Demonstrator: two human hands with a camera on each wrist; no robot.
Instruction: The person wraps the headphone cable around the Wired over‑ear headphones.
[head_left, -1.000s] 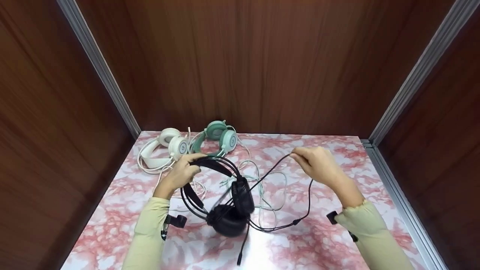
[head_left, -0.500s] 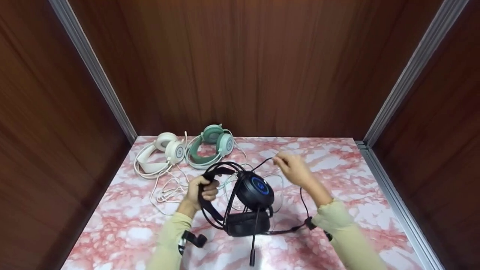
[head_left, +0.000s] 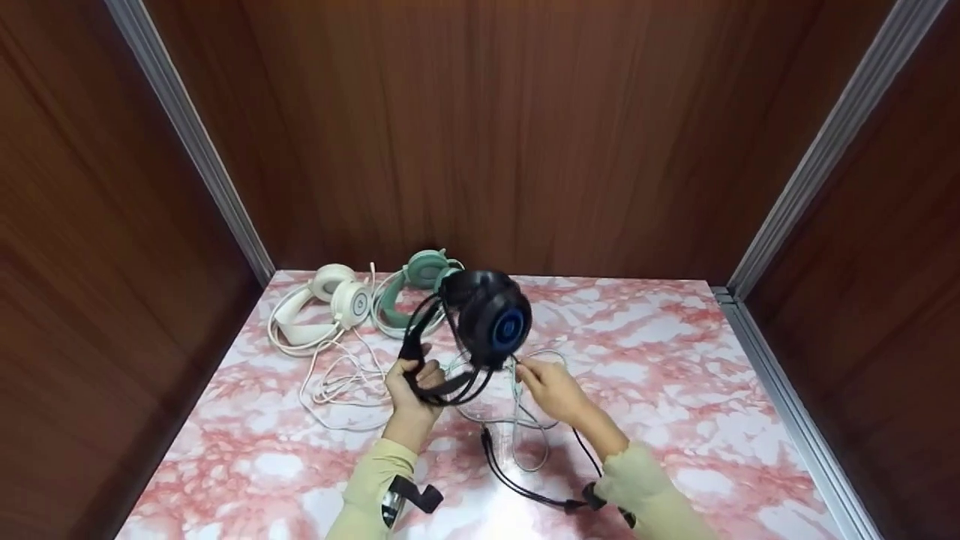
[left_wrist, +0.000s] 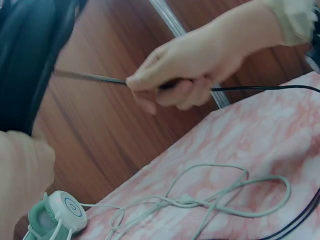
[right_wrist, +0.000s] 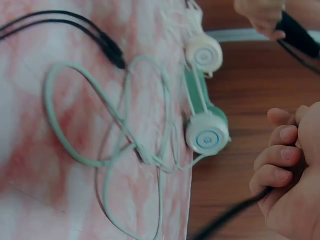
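My left hand (head_left: 420, 382) grips the headband of a black headset (head_left: 480, 319), lifted above the table with its ear cups facing up and away. A blue ring marks the nearer cup. To the right of the headset, my right hand (head_left: 555, 390) holds its black cable (left_wrist: 260, 89) in curled fingers, as the left wrist view shows. A thin straight piece (left_wrist: 90, 76) runs from the headset to the right fingertips; whether it is cable or microphone boom I cannot tell. The cable's split end, with two plugs (right_wrist: 114, 52), lies on the table.
Left at the back lies a white headset (head_left: 349, 304) with a loosely coiled white cable (head_left: 337, 390). Beside it a green headset (head_left: 427, 270) is partly hidden by the black one; its pale green cable (right_wrist: 75, 160) loops across the marbled table (head_left: 637, 345). Wood-look walls enclose the table.
The black headset has turned in my left hand, ear cups swinging from low to high. My right hand has come down and left, closer to the headset. The white and green headsets stay put.
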